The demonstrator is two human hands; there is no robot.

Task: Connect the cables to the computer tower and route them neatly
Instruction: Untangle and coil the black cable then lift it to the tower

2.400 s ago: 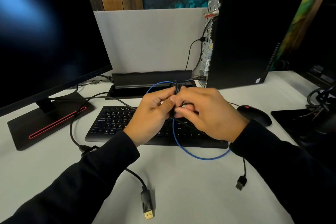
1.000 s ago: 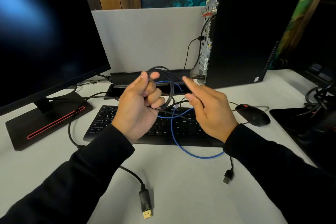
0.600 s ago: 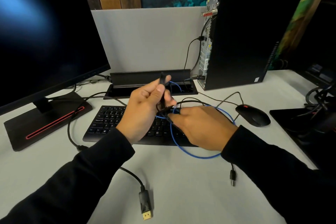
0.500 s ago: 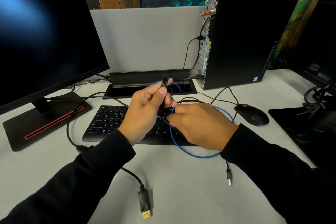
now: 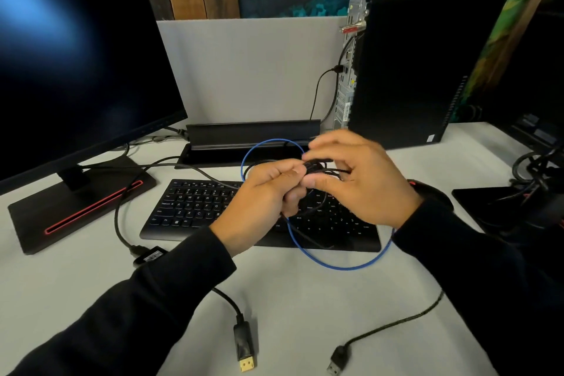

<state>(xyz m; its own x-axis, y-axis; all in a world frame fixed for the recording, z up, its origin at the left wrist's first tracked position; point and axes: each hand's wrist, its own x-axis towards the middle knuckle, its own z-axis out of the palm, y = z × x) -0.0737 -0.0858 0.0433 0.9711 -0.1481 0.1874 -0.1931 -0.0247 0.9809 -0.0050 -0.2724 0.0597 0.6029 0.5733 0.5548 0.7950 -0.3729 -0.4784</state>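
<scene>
A dark monitor [image 5: 76, 55] is standing at the far left of the pale surface [image 5: 290, 308], its flat base [image 5: 76, 207] showing a red stripe. A thick black cable [image 5: 120, 223] is curving down from the base to a small adapter [image 5: 149, 255] lying beside the left sleeve, and farther forward a black display cable [image 5: 242, 342] is lying loose, its gold-tipped plug pointing toward the near edge. Behind, a black cable tray [image 5: 253, 134] is sitting against the grey divider, with a black keyboard [image 5: 195, 207] lying in front of it.

Over the keyboard, the left hand [image 5: 259, 201] is gripping a bundle of thin black cable [image 5: 317, 166], its fingers curled with thumb and forefinger pinching the strands. A blue cable [image 5: 335, 265] is looping around behind and below both hands, resting partly on the keyboard. The right hand [image 5: 363, 180] is meeting the left at the same bundle; its thumb and lower fingers are pinching the black strands, while its upper fingers are spread and blurred.

Nearer, a thin black lead ending in a USB plug [image 5: 335, 365] is lying free on the surface. Behind the right wrist, a black mouse [image 5: 427, 189] is mostly hidden. The computer tower [image 5: 427, 70] is standing upright at the back right, with one black cable [image 5: 317, 94] plugged into its rear panel.
</scene>
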